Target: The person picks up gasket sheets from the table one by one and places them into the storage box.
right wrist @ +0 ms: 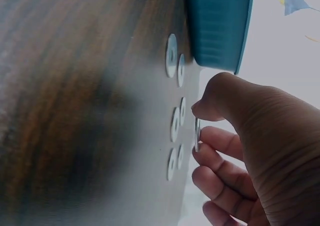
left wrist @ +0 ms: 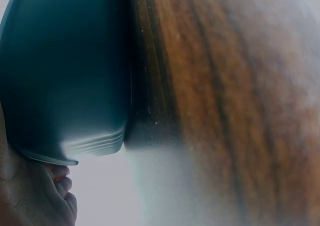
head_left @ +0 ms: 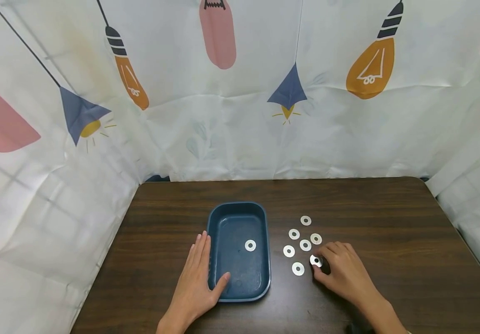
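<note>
In the head view my right hand (head_left: 344,271) pinches a flat metal washer (head_left: 316,260) between thumb and fingers. The right wrist view shows this washer (right wrist: 197,134) edge-on, lifted off the table. Several more washers (head_left: 305,245) lie loosely grouped between that hand and a blue rectangular tray (head_left: 240,297). One washer (head_left: 250,245) lies flat inside the tray. Against the tray's left side rests my left hand (head_left: 195,283), its fingers straight along the outside and its thumb over the near left rim. The left wrist view shows the tray's outer wall (left wrist: 70,76) up close.
A dark wood-grain table (head_left: 390,232) carries everything. Behind it and along both sides hangs a white cloth (head_left: 244,139) printed with lamps and bulbs. A small dark object (head_left: 356,328) shows by the right forearm at the bottom edge.
</note>
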The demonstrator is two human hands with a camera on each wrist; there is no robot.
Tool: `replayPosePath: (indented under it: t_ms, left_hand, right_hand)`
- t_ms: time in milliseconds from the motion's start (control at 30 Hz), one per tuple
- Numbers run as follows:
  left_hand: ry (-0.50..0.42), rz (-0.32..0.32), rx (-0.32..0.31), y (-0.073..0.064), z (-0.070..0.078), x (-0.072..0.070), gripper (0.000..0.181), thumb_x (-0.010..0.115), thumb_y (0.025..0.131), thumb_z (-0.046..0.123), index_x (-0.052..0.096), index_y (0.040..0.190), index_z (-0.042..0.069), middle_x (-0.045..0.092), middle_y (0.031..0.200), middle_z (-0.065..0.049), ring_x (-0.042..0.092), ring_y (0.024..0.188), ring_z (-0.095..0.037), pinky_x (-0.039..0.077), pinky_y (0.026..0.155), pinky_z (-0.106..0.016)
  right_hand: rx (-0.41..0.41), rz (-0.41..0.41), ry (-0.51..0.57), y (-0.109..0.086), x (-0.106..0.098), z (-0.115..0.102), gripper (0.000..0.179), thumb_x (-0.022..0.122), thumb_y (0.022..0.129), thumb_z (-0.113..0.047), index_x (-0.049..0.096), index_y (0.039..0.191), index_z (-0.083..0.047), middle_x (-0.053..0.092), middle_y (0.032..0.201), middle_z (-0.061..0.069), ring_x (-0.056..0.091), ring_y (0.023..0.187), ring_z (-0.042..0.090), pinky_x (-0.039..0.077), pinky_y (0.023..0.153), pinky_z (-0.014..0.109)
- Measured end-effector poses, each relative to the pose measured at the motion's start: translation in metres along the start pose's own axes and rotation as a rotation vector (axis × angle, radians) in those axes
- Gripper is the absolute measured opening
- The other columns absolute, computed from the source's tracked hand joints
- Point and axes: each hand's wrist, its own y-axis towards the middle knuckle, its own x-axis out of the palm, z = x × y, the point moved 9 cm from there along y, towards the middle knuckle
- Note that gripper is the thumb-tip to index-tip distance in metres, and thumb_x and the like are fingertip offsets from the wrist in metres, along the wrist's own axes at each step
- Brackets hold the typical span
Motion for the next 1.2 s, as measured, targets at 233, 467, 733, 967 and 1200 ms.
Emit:
replayPosePath:
  t_ms: [233, 467, 733, 967, 1200]
  left_hand:
    - [0.009, 0.002, 0.007, 0.0, 0.001, 0.0, 0.105, 0.074, 0.092, 0.053, 0.021, 0.168, 0.002, 0.019, 0.179, -0.014, 0.02, 0.166, -0.033, -0.012, 0.133, -0.019]
    - [0.016, -0.005, -0.004, -0.001, 0.0, 0.0, 0.105, 0.072, 0.092, 0.054, 0.021, 0.169, 0.004, 0.017, 0.18, -0.011, 0.019, 0.167, -0.032, -0.007, 0.135, -0.023]
    - [0.023, 0.001, 0.005, -0.001, 0.001, -0.001, 0.105, 0.073, 0.092, 0.054, 0.022, 0.168, 0.003, 0.021, 0.178, -0.014, 0.021, 0.166, -0.033, -0.01, 0.134, -0.021]
    - [0.027, -0.001, 0.009, 0.0, 0.0, -0.001, 0.105, 0.073, 0.091, 0.053, 0.022, 0.168, 0.002, 0.021, 0.178, -0.015, 0.021, 0.166, -0.034, -0.013, 0.132, -0.019]
    - [0.02, 0.013, 0.02, 0.0, 0.002, -0.001, 0.105, 0.074, 0.091, 0.052, 0.023, 0.167, 0.0, 0.023, 0.177, -0.016, 0.022, 0.165, -0.035, -0.012, 0.133, -0.019]
  right_hand:
    - [-0.024, 0.008, 0.019, 0.006, -0.002, -0.003, 0.026, 0.087, 0.067, -0.023, 0.077, 0.089, -0.014, 0.073, 0.088, -0.004, 0.068, 0.083, 0.017, 0.053, 0.084, 0.043]
    - [-0.049, 0.01, 0.022, 0.011, -0.003, -0.006, 0.025, 0.087, 0.068, -0.023, 0.075, 0.089, -0.015, 0.072, 0.088, -0.004, 0.067, 0.083, 0.016, 0.054, 0.083, 0.043]
    - [-0.061, 0.005, 0.032, 0.022, -0.006, -0.013, 0.024, 0.087, 0.07, -0.021, 0.076, 0.089, -0.015, 0.072, 0.087, -0.005, 0.066, 0.084, 0.016, 0.054, 0.085, 0.042]
    - [-0.072, -0.013, 0.025, 0.032, -0.006, -0.019, 0.025, 0.089, 0.07, -0.022, 0.076, 0.091, -0.017, 0.074, 0.09, -0.005, 0.067, 0.087, 0.015, 0.056, 0.084, 0.043]
    - [-0.1, 0.001, 0.055, 0.042, -0.008, -0.023, 0.024, 0.088, 0.07, -0.019, 0.077, 0.091, -0.015, 0.075, 0.09, -0.005, 0.068, 0.087, 0.015, 0.055, 0.084, 0.043]
